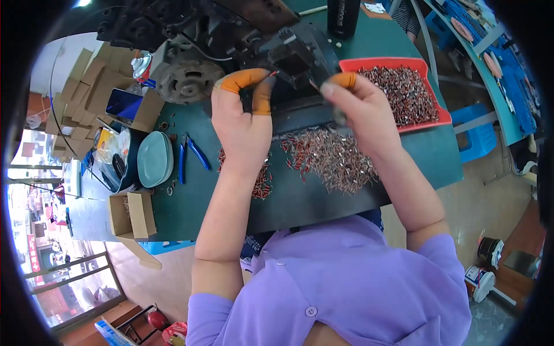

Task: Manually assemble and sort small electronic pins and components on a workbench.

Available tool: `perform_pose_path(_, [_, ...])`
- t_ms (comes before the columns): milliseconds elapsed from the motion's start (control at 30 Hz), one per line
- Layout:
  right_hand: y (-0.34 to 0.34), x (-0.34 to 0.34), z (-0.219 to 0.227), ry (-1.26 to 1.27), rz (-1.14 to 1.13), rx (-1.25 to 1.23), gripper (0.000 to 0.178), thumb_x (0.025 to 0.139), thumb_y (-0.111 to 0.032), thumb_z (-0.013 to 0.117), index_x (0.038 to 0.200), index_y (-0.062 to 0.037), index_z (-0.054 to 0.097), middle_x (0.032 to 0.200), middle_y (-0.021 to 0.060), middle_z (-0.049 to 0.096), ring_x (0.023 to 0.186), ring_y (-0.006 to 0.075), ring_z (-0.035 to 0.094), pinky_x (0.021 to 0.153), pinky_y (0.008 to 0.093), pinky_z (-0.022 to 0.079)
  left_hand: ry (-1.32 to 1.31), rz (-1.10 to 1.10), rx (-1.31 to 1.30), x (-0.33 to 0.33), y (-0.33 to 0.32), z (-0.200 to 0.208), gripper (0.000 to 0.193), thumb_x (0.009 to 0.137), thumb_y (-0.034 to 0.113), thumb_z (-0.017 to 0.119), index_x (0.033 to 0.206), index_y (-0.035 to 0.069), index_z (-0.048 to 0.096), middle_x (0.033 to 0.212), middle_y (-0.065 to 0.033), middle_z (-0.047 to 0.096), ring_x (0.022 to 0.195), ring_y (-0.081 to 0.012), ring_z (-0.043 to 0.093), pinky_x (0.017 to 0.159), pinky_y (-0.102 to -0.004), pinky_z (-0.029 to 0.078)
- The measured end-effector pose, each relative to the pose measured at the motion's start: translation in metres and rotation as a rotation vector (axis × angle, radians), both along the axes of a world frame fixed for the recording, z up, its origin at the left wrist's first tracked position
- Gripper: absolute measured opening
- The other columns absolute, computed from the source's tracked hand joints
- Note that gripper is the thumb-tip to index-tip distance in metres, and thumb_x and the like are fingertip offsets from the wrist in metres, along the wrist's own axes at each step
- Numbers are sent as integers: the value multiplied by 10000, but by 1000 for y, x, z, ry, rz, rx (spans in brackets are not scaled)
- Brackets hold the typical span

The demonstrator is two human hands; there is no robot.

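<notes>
My left hand (241, 118), with orange covers on its thumb and index finger, is closed in a pinch at the left of a dark metal machine (291, 60). A tiny red-tipped part (273, 74) shows at its fingertips. At the machine's right side, my right hand (366, 109) is pinched too, with an orange cover on one finger. A thin small piece (313, 85) pokes out there, its kind too small to tell. Below the hands lies a heap of small silvery wire-like parts (349, 167), with red-tipped ones along its left. More red parts (262, 184) lie partly behind my left forearm.
A red tray (424, 126) full of small red and silver parts sits at the right. On the left of the green table (190, 210) are blue-handled pliers (182, 161), a pale green dish (154, 161) and cardboard boxes (141, 210). A black bottle (343, 17) stands behind.
</notes>
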State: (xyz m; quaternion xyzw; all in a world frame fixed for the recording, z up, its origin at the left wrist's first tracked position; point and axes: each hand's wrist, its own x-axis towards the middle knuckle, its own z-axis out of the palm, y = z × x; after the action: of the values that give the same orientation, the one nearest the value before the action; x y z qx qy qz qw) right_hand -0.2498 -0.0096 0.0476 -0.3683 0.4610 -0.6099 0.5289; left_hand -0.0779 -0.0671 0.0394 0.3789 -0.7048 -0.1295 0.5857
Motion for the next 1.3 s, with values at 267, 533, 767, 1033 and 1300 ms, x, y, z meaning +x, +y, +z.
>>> perform_pose_path(267, [-65,5,16,93,-89,-82,208,831,-221,745,949,-69,666,768,-72,599,583,-20,459,483,143,301,-296,295,-680,-20,-50,-3,252,664,157,824,855,174,661,890,4,566,866,-243,543,784,-369,382])
perform_pose_path(533, [-78,4,19,169,-118,-49,223,823,-230,745,946,-59,671,773,-66,604,570,-15,463,472,154,295,-334,353,-719,-28,-69,-16,269,666,201,819,807,166,593,902,-14,563,891,-246,530,785,-390,343])
perform_pose_path(767, [-90,-8,19,156,-87,10,227,798,-204,742,915,-18,682,694,-37,575,546,19,439,467,190,319,-336,344,-704,-27,-69,-17,277,648,194,815,781,161,574,945,-22,578,883,-244,523,798,-399,322])
perform_pose_path(1033, [-91,-8,19,164,-72,30,232,788,-223,733,905,-28,687,684,-43,568,531,18,428,454,185,297,-316,347,-728,-31,-71,-17,267,637,194,804,762,153,572,902,-14,588,861,-234,513,807,-402,315])
perform_pose_path(1300, [-90,-7,19,140,-68,13,218,797,-194,727,927,-26,680,706,-40,586,549,12,445,463,187,316,-323,365,-711,-33,-69,-14,262,635,200,795,758,141,571,887,-18,582,849,-234,500,808,-401,311])
